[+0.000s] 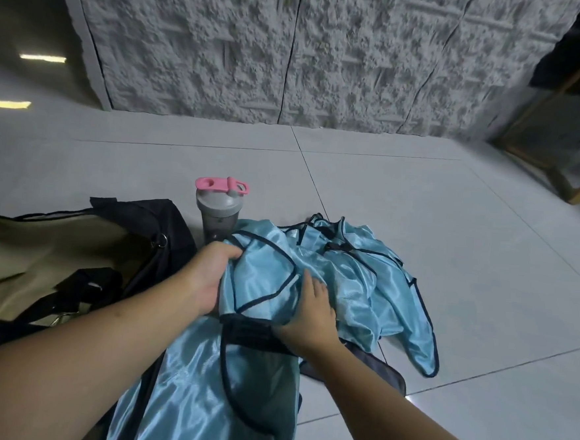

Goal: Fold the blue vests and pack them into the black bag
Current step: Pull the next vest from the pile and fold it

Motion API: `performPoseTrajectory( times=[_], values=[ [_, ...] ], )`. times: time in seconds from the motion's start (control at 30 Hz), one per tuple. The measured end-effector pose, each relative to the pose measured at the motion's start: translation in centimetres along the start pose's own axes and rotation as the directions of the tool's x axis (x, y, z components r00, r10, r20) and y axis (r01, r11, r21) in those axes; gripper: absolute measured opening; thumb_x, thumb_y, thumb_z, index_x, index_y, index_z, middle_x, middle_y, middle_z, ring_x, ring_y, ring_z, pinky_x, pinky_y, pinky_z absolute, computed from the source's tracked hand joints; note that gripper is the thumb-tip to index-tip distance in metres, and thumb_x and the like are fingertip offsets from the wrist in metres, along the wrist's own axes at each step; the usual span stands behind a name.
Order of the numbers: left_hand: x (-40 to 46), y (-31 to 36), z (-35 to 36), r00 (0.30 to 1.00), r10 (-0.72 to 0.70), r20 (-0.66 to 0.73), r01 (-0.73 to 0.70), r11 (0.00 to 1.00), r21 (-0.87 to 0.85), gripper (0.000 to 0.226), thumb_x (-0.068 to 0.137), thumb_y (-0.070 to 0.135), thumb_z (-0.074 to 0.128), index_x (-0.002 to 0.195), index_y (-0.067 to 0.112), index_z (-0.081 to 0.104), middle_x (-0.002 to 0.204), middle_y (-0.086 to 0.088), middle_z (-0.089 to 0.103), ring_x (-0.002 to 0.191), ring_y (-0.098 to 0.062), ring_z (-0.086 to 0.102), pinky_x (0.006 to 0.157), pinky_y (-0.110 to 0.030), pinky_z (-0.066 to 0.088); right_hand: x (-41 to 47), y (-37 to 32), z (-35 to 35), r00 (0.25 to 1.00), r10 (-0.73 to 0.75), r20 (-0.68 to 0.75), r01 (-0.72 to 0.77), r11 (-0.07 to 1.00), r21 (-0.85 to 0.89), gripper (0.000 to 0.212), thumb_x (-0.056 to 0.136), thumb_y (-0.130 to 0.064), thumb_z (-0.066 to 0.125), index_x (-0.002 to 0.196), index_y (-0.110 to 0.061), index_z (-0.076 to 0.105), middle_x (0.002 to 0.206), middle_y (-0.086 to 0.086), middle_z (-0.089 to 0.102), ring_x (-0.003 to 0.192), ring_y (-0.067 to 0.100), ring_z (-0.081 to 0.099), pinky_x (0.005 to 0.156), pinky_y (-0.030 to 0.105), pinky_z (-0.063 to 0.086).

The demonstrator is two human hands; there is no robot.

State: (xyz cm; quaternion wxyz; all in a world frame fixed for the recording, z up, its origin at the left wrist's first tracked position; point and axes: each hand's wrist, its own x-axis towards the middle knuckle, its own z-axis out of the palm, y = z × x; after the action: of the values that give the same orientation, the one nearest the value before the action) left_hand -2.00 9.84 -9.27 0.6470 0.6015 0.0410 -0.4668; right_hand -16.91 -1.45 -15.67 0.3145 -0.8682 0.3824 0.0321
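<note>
We see the bag (39, 257) lying open on the floor at our left, just beside the vests (346, 275) — a loose, unfolded pile, one trailing toward us. A shaker (219, 211) stands behind them. Our left hand (209, 276) grips a vest's edge, fingers curled into the cloth; our right hand (313, 314) presses flat on it, fingers straight. We judge folding has barely begun — next, smooth one vest flat and halve it.
</note>
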Motion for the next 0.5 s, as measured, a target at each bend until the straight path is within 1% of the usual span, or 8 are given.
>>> performPoseTrajectory(
  times=[0.07, 0.13, 0.2, 0.23, 0.3, 0.33, 0.43, 0.5],
  values=[
    [-0.3, 0.9, 0.0, 0.999, 0.043, 0.024, -0.042, 0.999, -0.034, 0.026, 0.095, 0.011, 0.05, 0.099, 0.003, 0.074, 0.091, -0.02, 0.076, 0.074, -0.033, 0.074, 0.069, -0.036, 0.06, 0.5, -0.6, 0.3, 0.999, 0.01, 0.037, -0.008, 0.999, -0.053, 0.14, 0.066, -0.057, 0.085, 0.162, -0.029, -0.012, 0.172, 0.0, 0.002, 0.159, 0.023, 0.001, 0.124, 0.062, 0.008],
    [-0.6, 2.3, -0.1, 0.993, 0.091, 0.081, -0.083, 0.991, -0.102, 0.024, 0.095, 0.01, 0.049, 0.105, 0.002, 0.069, 0.09, -0.019, 0.073, 0.072, -0.032, 0.073, 0.064, -0.034, 0.061, 1.0, -1.2, -0.2, 0.996, 0.088, -0.028, -0.09, 0.995, -0.051, 0.135, 0.068, -0.051, 0.086, 0.162, -0.029, -0.009, 0.168, 0.003, 0.014, 0.157, 0.025, 0.012, 0.122, 0.065, 0.008],
    [-0.9, 3.9, -0.6, 0.983, 0.148, 0.112, -0.127, 0.977, -0.172, 0.024, 0.097, 0.004, 0.045, 0.108, -0.001, 0.066, 0.086, -0.018, 0.072, 0.069, -0.028, 0.074, 0.057, -0.032, 0.061, 1.3, -1.4, -1.0, 0.981, 0.132, -0.144, -0.142, 0.988, -0.057, 0.094, 0.072, -0.027, 0.077, 0.154, -0.025, 0.03, 0.147, 0.007, 0.043, 0.143, 0.029, 0.037, 0.121, 0.06, 0.02],
    [-1.0, 4.5, -1.1, 0.98, 0.169, 0.103, -0.148, 0.972, -0.184, 0.024, 0.098, 0.002, 0.042, 0.103, -0.002, 0.066, 0.083, -0.017, 0.072, 0.066, -0.026, 0.074, 0.056, -0.03, 0.061, 1.4, -1.3, -1.4, 0.977, 0.121, -0.177, -0.13, 0.991, -0.036, 0.062, 0.073, -0.016, 0.068, 0.133, -0.023, 0.054, 0.127, 0.006, 0.057, 0.127, 0.03, 0.052, 0.116, 0.054, 0.036],
    [-1.4, 5.8, -2.6, 0.978, 0.188, 0.093, -0.169, 0.97, -0.177, 0.024, 0.098, 0.007, 0.042, 0.1, -0.002, 0.065, 0.091, -0.019, 0.07, 0.075, -0.028, 0.073, 0.07, -0.032, 0.063, 1.4, -1.4, -2.3, 0.98, 0.093, -0.174, -0.071, 0.989, 0.127, 0.021, 0.079, -0.005, 0.058, 0.091, -0.02, 0.068, 0.084, 0.003, 0.068, 0.084, 0.025, 0.067, 0.077, 0.036, 0.058],
    [-1.2, 6.3, -3.7, 0.98, 0.186, 0.077, -0.171, 0.971, -0.165, 0.023, 0.097, 0.011, 0.045, 0.102, 0.0, 0.064, 0.098, -0.02, 0.067, 0.083, -0.03, 0.071, 0.081, -0.036, 0.06, 1.3, -1.5, -2.8, 0.985, 0.081, -0.153, -0.044, 0.972, 0.232, 0.016, 0.084, -0.005, 0.059, 0.082, -0.018, 0.069, 0.07, 0.001, 0.065, 0.068, 0.021, 0.064, 0.059, 0.029, 0.054],
    [-1.3, 7.3, -5.7, 0.976, 0.209, -0.067, -0.219, 0.955, -0.2, 0.02, 0.097, 0.014, 0.047, 0.09, 0.003, 0.062, 0.088, -0.016, 0.06, 0.069, -0.024, 0.066, 0.066, -0.03, 0.057, 0.9, -2.2, -4.7, 0.993, 0.068, -0.093, -0.025, 0.914, 0.405, 0.015, 0.092, -0.01, 0.062, 0.082, -0.007, 0.072, 0.061, 0.002, 0.063, 0.051, 0.013, 0.057, 0.045, 0.021, 0.045],
    [-1.9, 7.6, -5.9, 0.972, 0.224, -0.073, -0.236, 0.927, -0.292, 0.025, 0.101, 0.019, 0.048, 0.091, 0.003, 0.065, 0.088, -0.015, 0.063, 0.07, -0.023, 0.069, 0.058, -0.027, 0.059, 0.5, -3.0, -6.1, 0.996, 0.065, -0.064, -0.023, 0.858, 0.514, 0.016, 0.095, -0.003, 0.058, 0.083, -0.001, 0.069, 0.054, 0.001, 0.054, 0.04, 0.009, 0.049, 0.04, 0.021, 0.038]
  ],
)
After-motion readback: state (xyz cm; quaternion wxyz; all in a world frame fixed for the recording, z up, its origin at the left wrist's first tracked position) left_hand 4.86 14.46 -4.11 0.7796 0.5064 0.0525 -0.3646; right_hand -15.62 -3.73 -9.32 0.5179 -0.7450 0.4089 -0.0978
